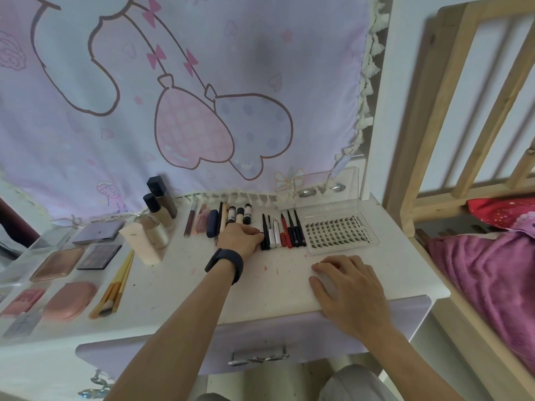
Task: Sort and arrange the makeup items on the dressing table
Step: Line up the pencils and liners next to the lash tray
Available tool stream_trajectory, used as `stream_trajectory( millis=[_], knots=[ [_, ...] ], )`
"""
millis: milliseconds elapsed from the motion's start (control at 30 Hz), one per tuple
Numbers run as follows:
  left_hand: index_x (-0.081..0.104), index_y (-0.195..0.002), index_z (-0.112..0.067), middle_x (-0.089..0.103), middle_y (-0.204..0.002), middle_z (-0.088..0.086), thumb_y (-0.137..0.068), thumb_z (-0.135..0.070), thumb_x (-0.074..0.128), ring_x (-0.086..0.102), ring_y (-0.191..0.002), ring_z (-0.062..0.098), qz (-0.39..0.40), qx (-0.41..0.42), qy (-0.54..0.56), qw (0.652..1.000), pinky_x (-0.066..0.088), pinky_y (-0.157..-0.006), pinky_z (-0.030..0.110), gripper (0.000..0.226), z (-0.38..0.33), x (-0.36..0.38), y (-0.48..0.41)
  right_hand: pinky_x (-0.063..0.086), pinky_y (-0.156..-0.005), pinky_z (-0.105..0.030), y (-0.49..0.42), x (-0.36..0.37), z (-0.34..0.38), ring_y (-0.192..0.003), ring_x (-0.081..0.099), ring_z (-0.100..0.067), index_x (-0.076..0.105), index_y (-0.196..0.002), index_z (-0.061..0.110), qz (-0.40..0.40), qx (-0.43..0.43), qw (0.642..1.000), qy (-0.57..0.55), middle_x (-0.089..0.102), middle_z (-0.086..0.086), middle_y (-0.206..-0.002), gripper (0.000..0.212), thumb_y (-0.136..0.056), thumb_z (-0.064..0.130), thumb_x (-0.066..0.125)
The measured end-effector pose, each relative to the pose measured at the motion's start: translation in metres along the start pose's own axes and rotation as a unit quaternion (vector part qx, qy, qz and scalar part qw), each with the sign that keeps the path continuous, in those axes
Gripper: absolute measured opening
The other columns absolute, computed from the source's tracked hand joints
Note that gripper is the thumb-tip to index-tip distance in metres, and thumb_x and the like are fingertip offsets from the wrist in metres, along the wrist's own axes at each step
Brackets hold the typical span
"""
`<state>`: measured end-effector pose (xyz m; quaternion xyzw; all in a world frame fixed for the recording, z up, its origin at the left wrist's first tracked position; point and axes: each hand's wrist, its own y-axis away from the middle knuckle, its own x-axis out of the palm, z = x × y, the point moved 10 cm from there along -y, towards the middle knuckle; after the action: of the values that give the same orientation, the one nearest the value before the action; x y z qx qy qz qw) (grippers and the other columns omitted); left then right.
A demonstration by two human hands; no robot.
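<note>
The white dressing table (179, 273) holds makeup laid out in rows. My left hand (240, 238), with a black band on its wrist, reaches to the left end of a row of black, white and red pencils and liners (285, 231). Its curled fingers pinch the leftmost black pencil (263, 227), which lies on the table. My right hand (344, 282) rests flat on the table near the front edge, fingers spread, holding nothing. A clear lash tray (338, 230) lies right of the pencils. Behind my left hand lie lip glosses (191, 221), a navy case (212, 222) and small black-capped tubes (240, 214).
Foundation bottles (160, 202), a glass bottle (153, 230) and a pink tube (139, 247) stand at back left. Palettes (98, 256), pink compacts (69, 299) and brushes (115, 285) fill the left side. A patterned cloth (173, 111) hangs behind. A wooden bed frame (434, 140) stands right.
</note>
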<state>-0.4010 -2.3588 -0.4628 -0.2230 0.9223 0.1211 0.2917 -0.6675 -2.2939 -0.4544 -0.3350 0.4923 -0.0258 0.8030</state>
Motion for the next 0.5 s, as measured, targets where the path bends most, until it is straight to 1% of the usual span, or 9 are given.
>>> stream_trajectory(
  millis=[133, 300, 400, 433, 467, 500],
  knots=[
    [0.072, -0.089, -0.025, 0.069, -0.078, -0.005, -0.087, -0.028, 0.075, 0.064, -0.073, 0.011, 0.003, 0.0, -0.004, 1.0, 0.055, -0.081, 0.027, 0.005, -0.001, 0.001, 0.001, 0.05, -0.086, -0.032, 0.002, 0.004, 0.001, -0.104, 0.06, -0.015, 0.073, -0.108, 0.025, 0.01, -0.016, 1.0, -0.001, 0.069, 0.008, -0.11, 0.034, -0.092, 0.046, 0.052],
    [0.072, -0.091, -0.025, 0.072, -0.083, -0.002, -0.088, -0.029, 0.073, 0.067, -0.077, 0.014, 0.009, -0.001, 0.004, 1.0, 0.056, -0.083, 0.028, 0.005, -0.004, 0.001, 0.002, 0.051, -0.087, -0.032, 0.003, 0.001, 0.001, -0.104, 0.061, -0.015, 0.075, -0.109, 0.024, 0.004, -0.017, 1.0, -0.005, 0.071, 0.007, -0.11, 0.036, -0.091, 0.046, 0.052],
    [0.074, -0.095, -0.023, 0.072, -0.079, -0.004, -0.089, -0.029, 0.072, 0.065, -0.066, 0.011, 0.007, 0.005, 0.005, 1.0, 0.053, -0.07, 0.022, 0.009, -0.005, -0.002, 0.001, 0.052, -0.086, -0.032, 0.003, 0.001, 0.001, -0.103, 0.062, -0.016, 0.075, -0.108, 0.024, 0.005, -0.016, 1.0, -0.009, 0.071, 0.006, -0.11, 0.037, -0.091, 0.046, 0.051],
    [0.074, -0.097, -0.021, 0.071, -0.081, -0.005, -0.089, -0.027, 0.071, 0.065, -0.065, 0.011, 0.007, 0.006, 0.013, 1.0, 0.053, -0.066, 0.021, 0.01, -0.005, -0.004, -0.001, 0.052, -0.086, -0.032, 0.003, 0.0, 0.001, -0.103, 0.062, -0.016, 0.075, -0.109, 0.024, 0.006, -0.014, 1.0, -0.01, 0.071, 0.007, -0.11, 0.037, -0.091, 0.046, 0.052],
    [0.075, -0.1, -0.019, 0.071, -0.084, -0.005, -0.09, -0.025, 0.071, 0.067, -0.066, 0.012, 0.008, 0.004, 0.023, 1.0, 0.054, -0.066, 0.02, 0.013, -0.005, -0.006, -0.002, 0.052, -0.087, -0.032, 0.003, 0.0, 0.001, -0.103, 0.062, -0.016, 0.075, -0.109, 0.025, 0.006, -0.012, 1.0, -0.011, 0.071, 0.007, -0.11, 0.036, -0.091, 0.046, 0.052],
    [0.075, -0.102, -0.017, 0.072, -0.089, -0.003, -0.09, -0.024, 0.07, 0.068, -0.07, 0.014, 0.006, 0.005, 0.028, 1.0, 0.057, -0.07, 0.024, 0.015, -0.006, -0.009, -0.004, 0.052, -0.087, -0.032, 0.003, 0.0, 0.0, -0.103, 0.062, -0.015, 0.075, -0.109, 0.025, 0.004, -0.009, 1.0, -0.013, 0.071, 0.008, -0.11, 0.036, -0.091, 0.047, 0.053]
  ],
)
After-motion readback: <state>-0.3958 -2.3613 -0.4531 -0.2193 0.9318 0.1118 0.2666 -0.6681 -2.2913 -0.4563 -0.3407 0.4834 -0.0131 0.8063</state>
